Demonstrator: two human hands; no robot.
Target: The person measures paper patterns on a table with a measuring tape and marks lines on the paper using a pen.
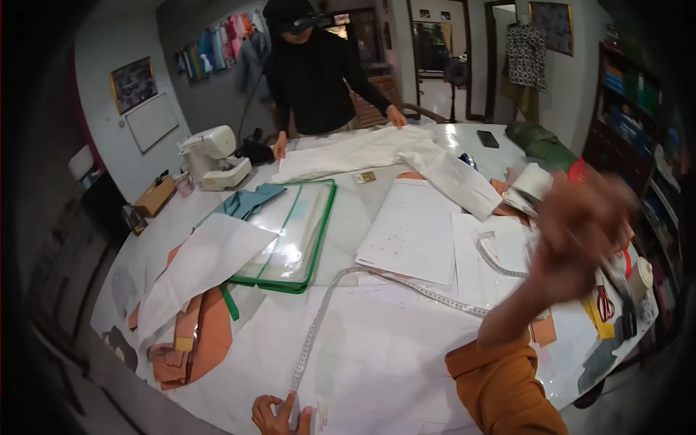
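Observation:
At the near edge of the table, my left hand (275,417) has its thumb and index finger at the end of a white tape measure (313,326). The tape runs away from me, bends near a stack of white paper (409,232), then slants right until my right forearm covers it. My right hand (583,239) is raised over the table's right side, its fingers curled but smeared by motion. Whether it holds anything cannot be made out. White paper with faint lines (384,348) lies between my hands. A looped stretch of tape rests on sheets beyond my right wrist.
A green-edged clear folder (315,246), white pattern paper (210,250) and orange fabric (214,333) lie left. A sewing machine (215,156) stands at the back left. Across the table, a person in black (312,80) touches white fabric (348,152). A phone (488,138) lies farther right.

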